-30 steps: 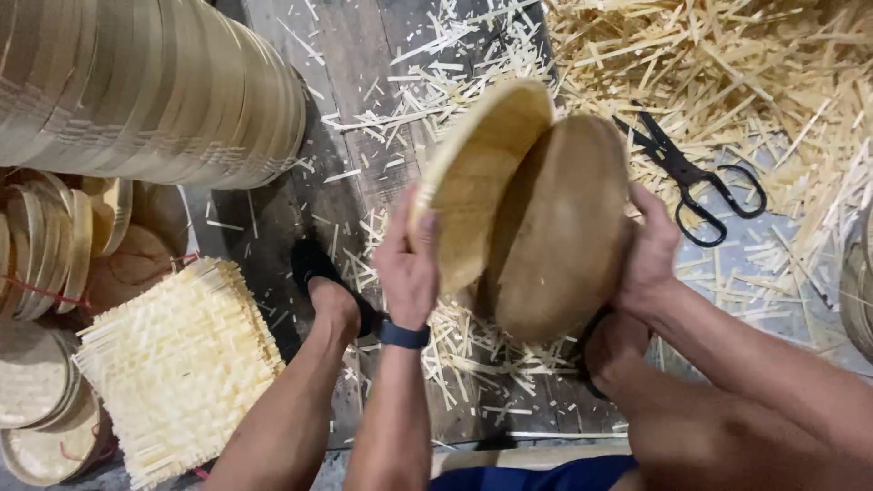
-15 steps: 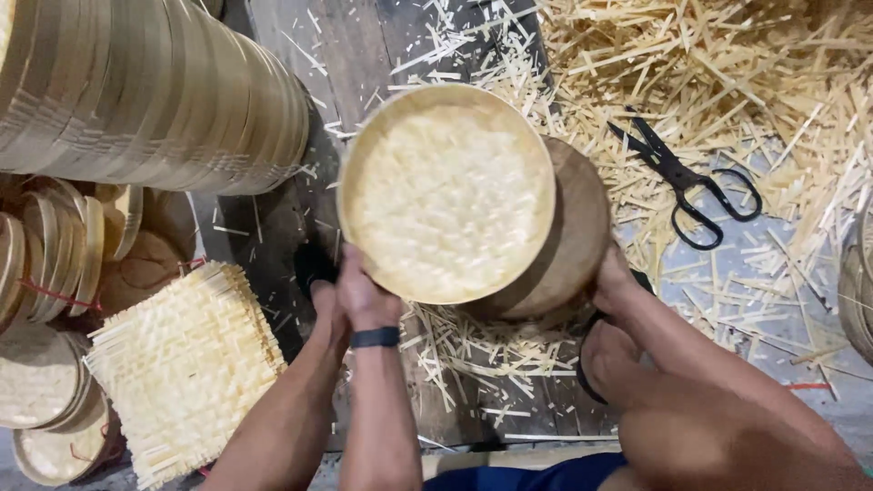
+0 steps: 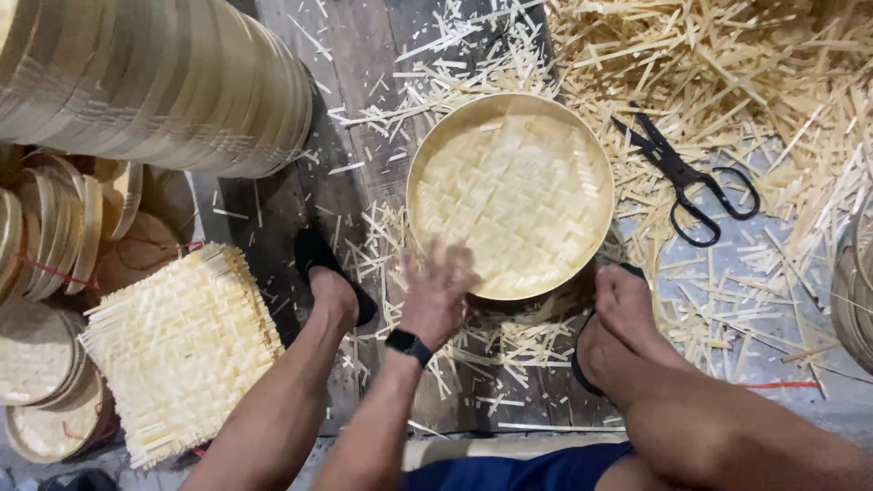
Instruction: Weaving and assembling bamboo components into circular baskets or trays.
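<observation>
The fingers of the left hand (image 3: 436,295) are blurred, loosely spread and clamped on nothing; their tips lie at the near rim of a round woven bamboo tray (image 3: 509,195), at about seven o'clock on its circle, and whether they press on it cannot be told. A dark watch (image 3: 408,345) sits on that wrist. The right hand is out of view, so how its fingers stand cannot be told.

The tray lies flat, open side up, showing a pale plaited floor inside a smooth hoop rim. It rests on a dark wooden board (image 3: 364,55) strewn with bamboo slivers (image 3: 509,341). Two bare feet bracket it: the left foot (image 3: 335,295) in a black sandal at eight o'clock from the tray, the right foot (image 3: 627,314) at four o'clock, just beside the rim.

At three o'clock from the tray, well apart, black scissors (image 3: 691,182) lie on a heap of bamboo offcuts (image 3: 727,64). At ten o'clock a tall stack of bamboo hoops (image 3: 155,77) lies on its side. At eight o'clock sits a pile of square woven mats (image 3: 182,350), with finished round trays (image 3: 41,350) stacked beyond it at nine o'clock.
</observation>
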